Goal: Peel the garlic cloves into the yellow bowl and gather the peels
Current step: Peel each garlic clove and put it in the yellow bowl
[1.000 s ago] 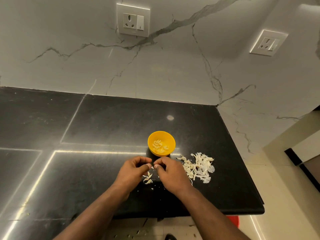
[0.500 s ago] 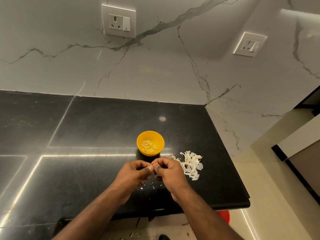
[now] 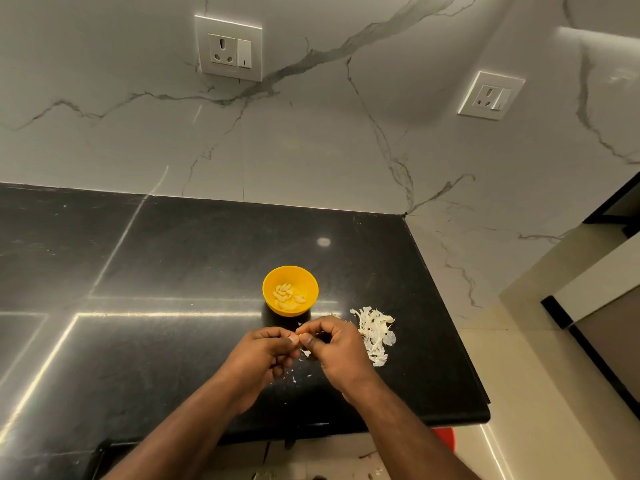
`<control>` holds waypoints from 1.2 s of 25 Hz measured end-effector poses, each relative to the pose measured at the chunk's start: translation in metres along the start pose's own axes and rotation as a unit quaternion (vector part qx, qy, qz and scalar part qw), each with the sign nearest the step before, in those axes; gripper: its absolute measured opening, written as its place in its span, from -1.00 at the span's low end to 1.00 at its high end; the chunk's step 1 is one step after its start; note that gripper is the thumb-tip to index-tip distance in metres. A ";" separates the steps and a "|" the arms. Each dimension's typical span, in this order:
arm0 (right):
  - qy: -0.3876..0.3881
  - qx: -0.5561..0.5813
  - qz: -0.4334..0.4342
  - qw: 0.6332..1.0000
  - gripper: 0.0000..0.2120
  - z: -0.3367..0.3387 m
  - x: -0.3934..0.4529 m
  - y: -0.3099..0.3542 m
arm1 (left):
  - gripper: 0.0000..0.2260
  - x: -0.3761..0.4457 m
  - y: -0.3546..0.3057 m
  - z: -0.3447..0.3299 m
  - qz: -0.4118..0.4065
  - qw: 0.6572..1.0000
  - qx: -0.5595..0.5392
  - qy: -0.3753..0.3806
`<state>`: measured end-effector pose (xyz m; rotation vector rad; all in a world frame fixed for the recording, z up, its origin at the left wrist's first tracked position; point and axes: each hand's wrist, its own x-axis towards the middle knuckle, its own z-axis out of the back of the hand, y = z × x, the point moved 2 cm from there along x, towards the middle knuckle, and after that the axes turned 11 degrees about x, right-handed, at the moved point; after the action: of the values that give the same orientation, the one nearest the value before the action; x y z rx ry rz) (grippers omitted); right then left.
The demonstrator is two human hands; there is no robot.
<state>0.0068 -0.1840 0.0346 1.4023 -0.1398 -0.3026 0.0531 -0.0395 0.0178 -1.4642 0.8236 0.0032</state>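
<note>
Hands unchanged from a second ago: left hand [image 3: 263, 355] and right hand [image 3: 334, 344] pinching one garlic clove [image 3: 297, 338] just before yellow bowl [image 3: 290, 290]. Peels [image 3: 375, 332] right of bowl. Peeling ongoing.

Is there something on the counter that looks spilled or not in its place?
Only small things. A few peel flakes lie scattered under the hands, apart from the main peel pile right of the yellow bowl. The bowl stands upright with peeled cloves inside. Nothing looks damaged.
</note>
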 end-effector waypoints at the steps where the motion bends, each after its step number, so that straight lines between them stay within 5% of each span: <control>1: 0.002 -0.019 0.021 1.000 -0.76 0.001 0.001 -0.001 | -0.85 0.000 0.000 -0.001 0.008 1.000 -0.011 0.001; 5: -0.012 -0.033 0.047 0.998 -0.80 0.003 0.001 -0.001 | -0.86 0.001 0.003 -0.001 -0.012 1.000 -0.004 -0.006; 12: -0.007 0.151 -0.171 0.974 -0.94 0.000 0.006 0.004 | -0.93 0.002 -0.004 0.006 -0.178 0.957 0.200 -0.109; 16: 0.014 0.256 -0.291 0.922 -0.94 0.000 0.008 0.009 | -0.85 -0.001 -0.002 0.008 -0.221 0.936 0.235 -0.139; 22: 0.070 0.300 -0.364 0.879 -0.93 0.001 0.011 0.007 | -0.80 -0.005 -0.004 0.009 -0.309 0.887 0.293 -0.179; 30: 0.057 0.152 -0.239 0.957 -0.89 0.000 0.017 0.010 | -0.88 0.000 -0.006 0.015 -0.251 0.908 0.299 -0.155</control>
<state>0.0242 -0.1871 0.0431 1.7498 0.2649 -0.6187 0.0633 -0.0277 0.0216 -1.0103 0.1383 -0.3667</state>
